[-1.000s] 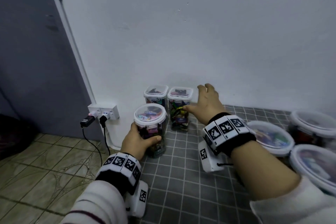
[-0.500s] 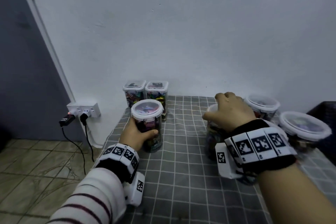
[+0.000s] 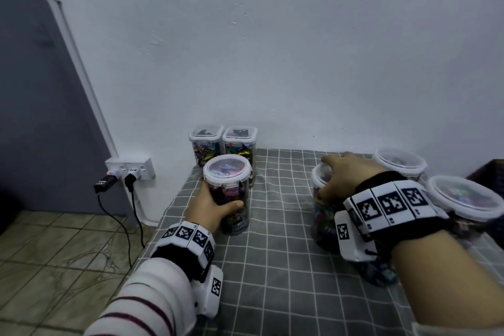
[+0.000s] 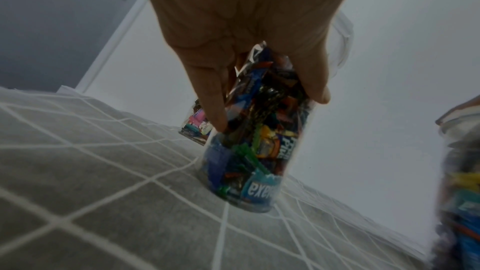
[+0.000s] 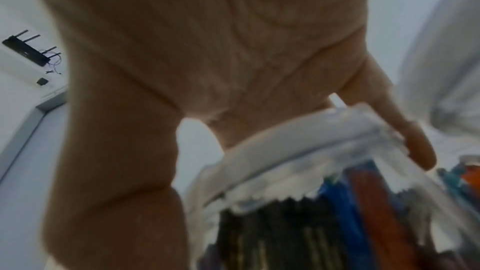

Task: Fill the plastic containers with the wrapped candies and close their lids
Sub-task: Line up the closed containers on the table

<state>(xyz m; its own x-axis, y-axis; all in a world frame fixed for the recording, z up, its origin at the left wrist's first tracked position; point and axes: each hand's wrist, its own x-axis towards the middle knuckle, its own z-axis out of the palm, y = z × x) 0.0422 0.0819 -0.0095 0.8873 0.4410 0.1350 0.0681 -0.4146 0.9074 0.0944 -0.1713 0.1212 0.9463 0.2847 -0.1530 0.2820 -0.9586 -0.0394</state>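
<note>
Your left hand [image 3: 215, 206] wraps lidded candy jar [image 3: 228, 194], steadying it on cloth; your right hand [image 3: 342, 176] grips neighbouring jar's lid [image 5: 298, 130], likely seating it.

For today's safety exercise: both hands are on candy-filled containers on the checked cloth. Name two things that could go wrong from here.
1. The left hand grips a tall round container that stands near the cloth's left edge; a nudge could tip it to the floor.
2. The right hand grips another container's lid among close neighbours; its wrist might knock one.
</note>
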